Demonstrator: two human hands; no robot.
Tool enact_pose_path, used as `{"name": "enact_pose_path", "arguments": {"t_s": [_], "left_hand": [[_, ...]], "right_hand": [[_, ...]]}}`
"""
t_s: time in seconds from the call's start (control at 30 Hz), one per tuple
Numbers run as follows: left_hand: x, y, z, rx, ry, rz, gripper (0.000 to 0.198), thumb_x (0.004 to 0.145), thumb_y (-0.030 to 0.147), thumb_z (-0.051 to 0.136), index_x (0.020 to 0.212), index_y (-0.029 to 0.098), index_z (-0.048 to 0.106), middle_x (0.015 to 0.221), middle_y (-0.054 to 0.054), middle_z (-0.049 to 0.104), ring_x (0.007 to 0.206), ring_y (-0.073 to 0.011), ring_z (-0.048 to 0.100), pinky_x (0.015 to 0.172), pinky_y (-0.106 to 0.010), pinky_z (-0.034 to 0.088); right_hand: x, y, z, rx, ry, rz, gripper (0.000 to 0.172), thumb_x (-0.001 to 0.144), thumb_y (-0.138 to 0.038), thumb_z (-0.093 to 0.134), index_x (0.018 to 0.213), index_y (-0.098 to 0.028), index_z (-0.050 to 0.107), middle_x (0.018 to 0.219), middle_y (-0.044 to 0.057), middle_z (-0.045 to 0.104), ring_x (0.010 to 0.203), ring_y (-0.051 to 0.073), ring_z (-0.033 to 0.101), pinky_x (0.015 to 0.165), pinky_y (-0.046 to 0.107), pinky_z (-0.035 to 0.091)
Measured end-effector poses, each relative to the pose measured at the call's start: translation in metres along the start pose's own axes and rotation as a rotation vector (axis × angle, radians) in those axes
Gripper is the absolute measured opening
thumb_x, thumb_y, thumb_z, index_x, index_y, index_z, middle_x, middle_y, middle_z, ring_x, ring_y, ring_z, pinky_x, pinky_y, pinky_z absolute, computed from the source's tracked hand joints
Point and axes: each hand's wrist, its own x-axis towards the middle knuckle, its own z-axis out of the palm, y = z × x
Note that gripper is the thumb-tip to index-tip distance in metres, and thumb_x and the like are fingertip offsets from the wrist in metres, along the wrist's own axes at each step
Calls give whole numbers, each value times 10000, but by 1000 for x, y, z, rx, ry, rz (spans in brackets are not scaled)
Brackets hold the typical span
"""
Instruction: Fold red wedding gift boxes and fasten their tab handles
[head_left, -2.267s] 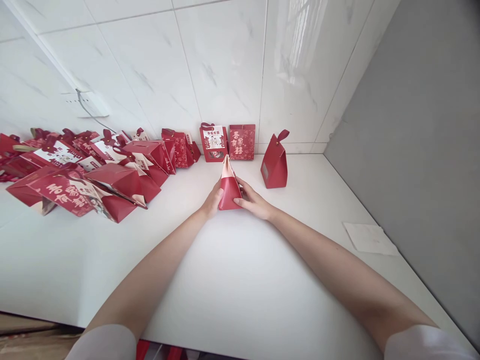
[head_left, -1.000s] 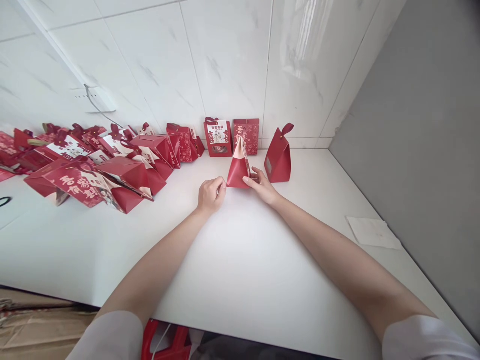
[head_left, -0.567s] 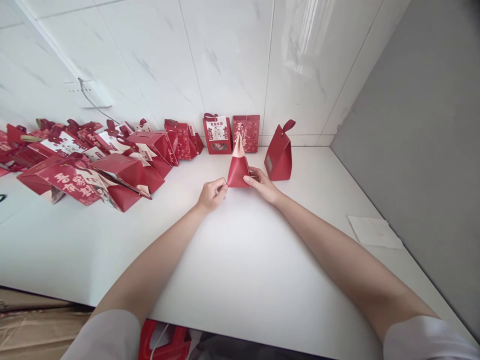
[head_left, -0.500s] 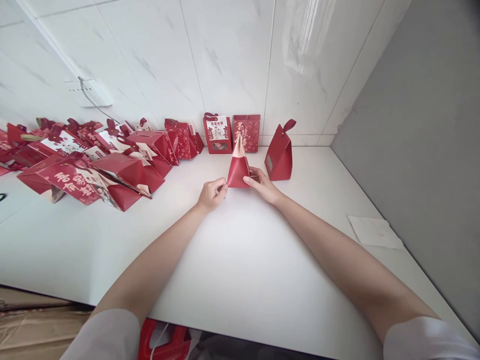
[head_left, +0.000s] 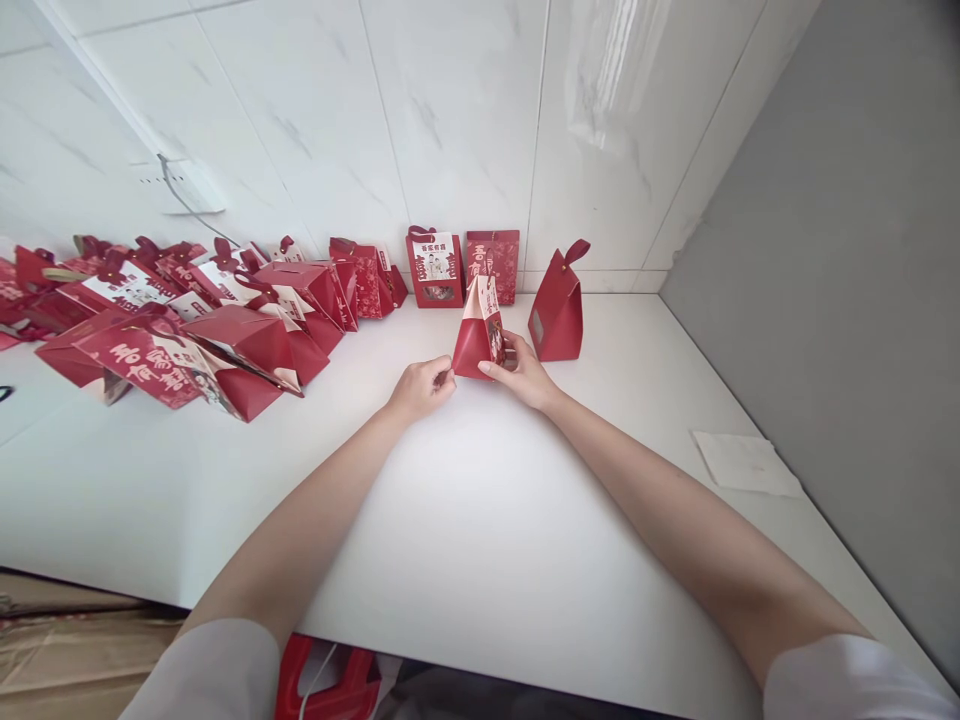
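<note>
A red and cream paper gift box (head_left: 473, 343) with a peaked top stands on the white table (head_left: 480, 540) between my hands. My right hand (head_left: 523, 370) grips its near right corner, thumb in front and fingers behind on the printed side. On the left, my left hand (head_left: 424, 388) is curled closed with its fingertips at the box's lower left corner; whether it pinches the edge is hard to see. Just beyond my right hand stands a plain red gift box (head_left: 559, 308) with a ribbon loop.
Against the tiled wall stand a gift box with a window (head_left: 436, 268) and a red patterned box (head_left: 504, 262). Many red gift boxes (head_left: 255, 345) crowd the table's left side. A white paper (head_left: 746, 463) lies near the grey partition (head_left: 847, 300) on the right.
The gift box between my hands has turned a little, so its printed right side now shows. My right hand has shifted slightly with it; my left hand stays at the lower left corner.
</note>
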Motion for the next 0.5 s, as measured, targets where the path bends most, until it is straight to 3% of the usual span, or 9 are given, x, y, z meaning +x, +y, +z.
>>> {"name": "enact_pose_path", "arguments": {"t_s": [0.2, 0.5], "left_hand": [[1, 1, -6, 152, -57, 108, 80, 768, 193, 465, 693, 218, 451, 601, 35, 501, 534, -127, 437, 583, -261, 356], [2, -4, -4, 54, -82, 155, 105, 761, 185, 459, 665, 217, 431, 593, 25, 479, 533, -132, 413, 560, -268, 344]], "right_hand": [[-3, -7, -4, 25, -32, -15, 979, 689, -598, 791, 1475, -216, 350, 1475, 172, 398, 1230, 276, 558, 1034, 448, 506], [0, -4, -12, 9, -88, -56, 993, 686, -589, 796, 1491, -239, 331, 1474, 156, 404, 1245, 282, 534, 969, 434, 546]]}}
